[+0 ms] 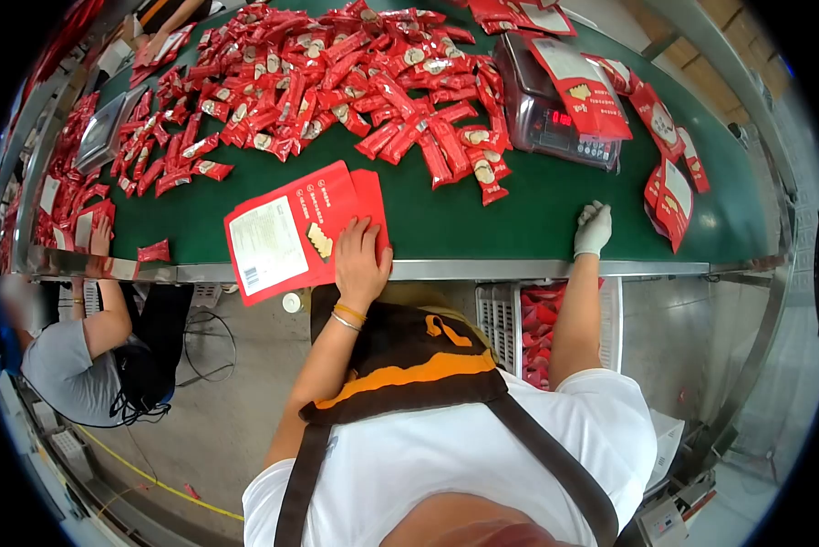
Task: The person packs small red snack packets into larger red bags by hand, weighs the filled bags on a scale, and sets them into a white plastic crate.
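Note:
My left hand (359,266) lies with its fingers stretched out on a small stack of flat red packaging bags (336,196) at the table's near edge. The top bag has a pale printed label panel with a barcode and overhangs the metal edge a little. My right hand (594,228), in a whitish glove, rests closed on the green table surface (519,232), with nothing visible in it. A digital scale (555,118) with a lit red display stands beyond it, and a red bag (583,87) lies across the scale's top.
Small red wrapped packets (336,82) are heaped along the far side. Several filled red bags (669,196) lie to the right. A co-worker (90,337) sits at the left, by a second scale (107,132). Below the edge stands a white crate (610,319) holding red packets.

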The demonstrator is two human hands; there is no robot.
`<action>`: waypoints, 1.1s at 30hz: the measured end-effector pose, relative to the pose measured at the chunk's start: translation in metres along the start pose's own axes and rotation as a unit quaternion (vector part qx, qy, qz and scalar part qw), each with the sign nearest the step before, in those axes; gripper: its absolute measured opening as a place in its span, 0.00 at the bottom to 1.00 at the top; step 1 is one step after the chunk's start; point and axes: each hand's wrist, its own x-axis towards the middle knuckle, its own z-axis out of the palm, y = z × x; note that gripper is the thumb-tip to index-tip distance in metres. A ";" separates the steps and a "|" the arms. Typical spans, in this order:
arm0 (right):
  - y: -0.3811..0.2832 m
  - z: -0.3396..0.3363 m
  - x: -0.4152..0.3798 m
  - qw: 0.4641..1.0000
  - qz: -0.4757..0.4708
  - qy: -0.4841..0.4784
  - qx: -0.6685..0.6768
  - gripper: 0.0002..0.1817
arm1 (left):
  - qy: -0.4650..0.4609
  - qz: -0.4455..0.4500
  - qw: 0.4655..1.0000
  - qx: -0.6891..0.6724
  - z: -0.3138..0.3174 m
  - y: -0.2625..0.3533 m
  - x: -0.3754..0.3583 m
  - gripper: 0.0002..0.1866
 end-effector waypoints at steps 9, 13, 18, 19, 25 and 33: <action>0.005 0.025 -0.036 0.978 -0.095 0.022 -0.183 0.14 | 0.011 -0.014 1.000 -0.013 -0.001 -0.002 -0.002 0.20; 0.009 0.025 -0.034 0.976 -0.094 0.027 -0.194 0.14 | 0.016 -0.015 1.000 -0.010 0.001 -0.002 -0.002 0.19; 0.012 0.023 -0.031 0.969 -0.106 0.020 -0.222 0.14 | 0.008 -0.013 1.000 -0.008 0.001 0.001 -0.001 0.19; 0.013 0.023 -0.030 0.968 -0.110 0.012 -0.225 0.14 | 0.010 -0.013 1.000 -0.006 0.001 0.001 -0.001 0.19; 0.020 0.022 -0.024 0.969 -0.117 0.007 -0.220 0.14 | 0.018 -0.015 1.000 -0.009 0.001 0.001 0.000 0.18; -0.017 0.061 -0.023 0.969 -0.137 0.019 -0.207 0.15 | 0.017 -0.018 1.000 -0.011 0.002 0.001 0.001 0.18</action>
